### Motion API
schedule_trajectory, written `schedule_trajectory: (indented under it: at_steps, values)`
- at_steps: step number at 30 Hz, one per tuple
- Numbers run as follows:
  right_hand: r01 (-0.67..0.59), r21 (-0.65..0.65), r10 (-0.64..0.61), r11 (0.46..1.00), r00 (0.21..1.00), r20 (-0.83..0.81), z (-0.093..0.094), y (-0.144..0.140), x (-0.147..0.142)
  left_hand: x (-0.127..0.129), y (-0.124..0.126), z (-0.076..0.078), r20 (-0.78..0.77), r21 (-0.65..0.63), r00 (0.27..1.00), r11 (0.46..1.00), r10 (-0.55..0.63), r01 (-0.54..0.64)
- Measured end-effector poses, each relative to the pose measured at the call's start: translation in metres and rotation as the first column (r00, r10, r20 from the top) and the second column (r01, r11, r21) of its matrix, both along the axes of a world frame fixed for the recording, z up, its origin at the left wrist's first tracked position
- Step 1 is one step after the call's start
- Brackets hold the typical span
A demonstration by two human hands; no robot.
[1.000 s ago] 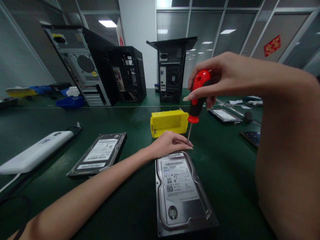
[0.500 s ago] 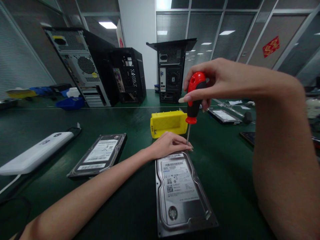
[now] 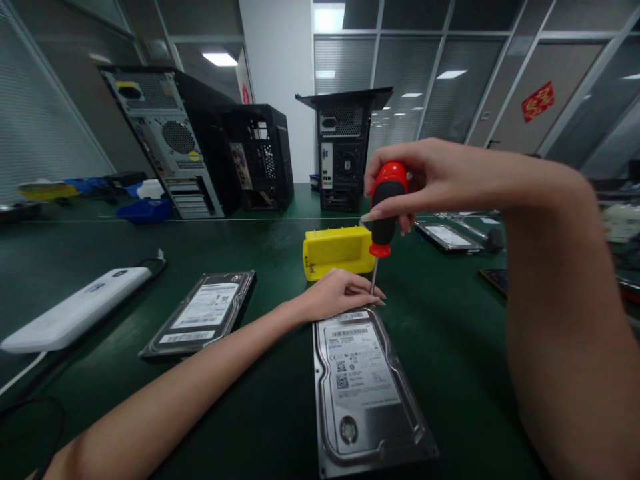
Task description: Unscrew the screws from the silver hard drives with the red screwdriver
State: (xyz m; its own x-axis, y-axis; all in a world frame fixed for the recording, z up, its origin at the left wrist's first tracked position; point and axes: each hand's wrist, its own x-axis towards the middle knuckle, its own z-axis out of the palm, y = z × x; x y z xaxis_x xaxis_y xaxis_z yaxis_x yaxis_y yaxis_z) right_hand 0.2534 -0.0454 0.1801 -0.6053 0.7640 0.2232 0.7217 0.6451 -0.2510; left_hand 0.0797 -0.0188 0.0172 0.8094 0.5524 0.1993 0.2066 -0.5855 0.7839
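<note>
Two hands busy: your right hand (image 3: pixel 425 180) wraps the red screwdriver (image 3: pixel 385 207), tip upright at the hard drive (image 3: pixel 365 387)'s far corner; your left hand (image 3: pixel 340 293), fingers together, presses flat there.

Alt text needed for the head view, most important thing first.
A right hand holds a red-and-black screwdriver upright, tip at the far edge of a hard drive steadied by the left hand. A yellow box sits behind on the green table.

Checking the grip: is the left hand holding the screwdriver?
No, the right hand grips the screwdriver; the left hand rests on the hard drive.
</note>
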Motion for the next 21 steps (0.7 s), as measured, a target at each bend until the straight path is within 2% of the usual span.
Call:
schedule_trajectory:
  at_steps: [4,7,9,12,16,21]
  values:
    - [0.03,0.058,-0.03,0.998,1.0,0.007,0.001,0.0,0.002,-0.001,-0.002,0.003,0.01,-0.026,1.0,1.0,0.013,-0.013]
    - [0.052,0.033,-0.052,0.998,0.999,-0.003,0.003,-0.003,0.004,-0.001,-0.002,0.004,-0.002,-0.058,1.0,0.998,0.017,-0.017]
    - [0.077,0.017,-0.077,0.997,0.997,0.007,0.006,-0.006,0.005,-0.002,-0.002,0.004,-0.001,-0.112,1.0,0.994,-0.013,0.013]
    - [0.093,0.062,-0.094,0.994,0.995,0.019,0.009,-0.011,0.008,-0.003,0.0,0.005,0.001,-0.149,0.998,0.987,-0.056,0.055]
    - [0.112,0.101,-0.111,0.989,0.994,-0.019,0.013,-0.014,0.017,-0.002,0.001,0.01,-0.067,0.029,0.997,0.998,-0.046,0.048]
    - [0.165,0.202,-0.16,0.965,0.986,-0.041,0.018,-0.016,0.038,0.015,0.002,0.017,-0.196,0.22,0.977,0.968,-0.077,0.121]
